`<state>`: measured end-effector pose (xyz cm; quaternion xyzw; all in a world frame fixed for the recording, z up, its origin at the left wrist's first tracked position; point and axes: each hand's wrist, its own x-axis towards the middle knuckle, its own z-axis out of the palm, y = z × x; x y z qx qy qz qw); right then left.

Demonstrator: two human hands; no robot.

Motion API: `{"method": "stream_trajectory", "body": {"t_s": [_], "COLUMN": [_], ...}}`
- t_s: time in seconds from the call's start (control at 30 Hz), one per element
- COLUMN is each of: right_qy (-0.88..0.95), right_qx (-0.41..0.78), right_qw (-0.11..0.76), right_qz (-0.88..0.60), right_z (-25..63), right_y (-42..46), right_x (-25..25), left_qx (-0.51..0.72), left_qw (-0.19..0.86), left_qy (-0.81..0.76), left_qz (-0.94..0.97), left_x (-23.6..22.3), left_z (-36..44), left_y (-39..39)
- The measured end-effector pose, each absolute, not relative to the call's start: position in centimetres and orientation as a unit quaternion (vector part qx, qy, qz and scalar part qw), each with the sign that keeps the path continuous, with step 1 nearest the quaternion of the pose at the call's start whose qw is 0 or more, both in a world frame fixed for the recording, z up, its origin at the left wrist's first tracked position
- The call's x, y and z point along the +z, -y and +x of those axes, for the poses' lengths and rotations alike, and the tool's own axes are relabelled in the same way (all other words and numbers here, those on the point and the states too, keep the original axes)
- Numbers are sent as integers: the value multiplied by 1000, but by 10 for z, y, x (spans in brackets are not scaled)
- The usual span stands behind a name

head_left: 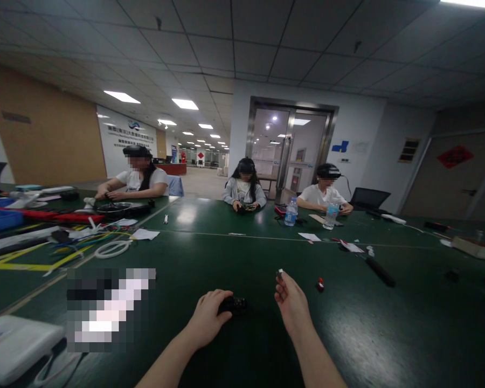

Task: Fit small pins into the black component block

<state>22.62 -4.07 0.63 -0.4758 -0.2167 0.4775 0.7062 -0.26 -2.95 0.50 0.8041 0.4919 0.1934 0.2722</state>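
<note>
My left hand point(208, 317) is wrapped round one end of a small black object point(238, 304) lying on the green table. Its other end sticks out to the right of my fingers; its exact kind is not clear. Raised a little above the table, my right hand point(291, 299) is closed in a pinch. Between thumb and fingertips it holds a tiny piece, white on top and dark below point(281, 272), too small to name. Just right of that hand lies a small red and white item point(320, 284). The two hands are apart.
A white box-like device point(20, 345) and a blurred-out item point(113, 310) lie at the left, near cables point(113, 249). A black-handled tool point(380, 271) rests at the right. Water bottles point(291, 213) stand further back. Three people with headsets sit across the table.
</note>
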Motion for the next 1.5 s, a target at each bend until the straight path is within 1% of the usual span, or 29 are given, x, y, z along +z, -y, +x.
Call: {"method": "stream_trajectory", "body": {"t_s": [0.1, 0.2, 0.37, 0.5, 0.73, 1.0, 1.23, 1.5], "right_qy": [236, 290, 469, 582, 650, 661, 669, 679], "right_qx": [485, 475, 423, 398, 347, 312, 296, 313], "right_qw": [694, 664, 553, 470, 397, 360, 360, 350], "right_qz": [-477, -499, -543, -532, -547, -579, -579, -565], "right_z": [221, 215, 204, 191, 175, 174, 174, 175], "right_y": [42, 43, 52, 57, 60, 64, 64, 65], "right_x": [8, 9, 16, 16, 7, 13, 14, 16], "left_qx": [194, 196, 195, 196, 202, 205, 207, 203], "left_qw": [266, 256, 248, 244, 242, 240, 233, 240], "left_qy": [-493, -493, -492, -491, -493, -493, -494, -490], "left_qz": [805, 808, 811, 813, 811, 811, 812, 813], "left_x": [5, 5, 9, 8, 2, -2, -3, 1], "left_z": [-2, -1, 2, 2, 0, -1, 1, -1], "left_y": [30, 31, 32, 31, 29, 26, 26, 28]}}
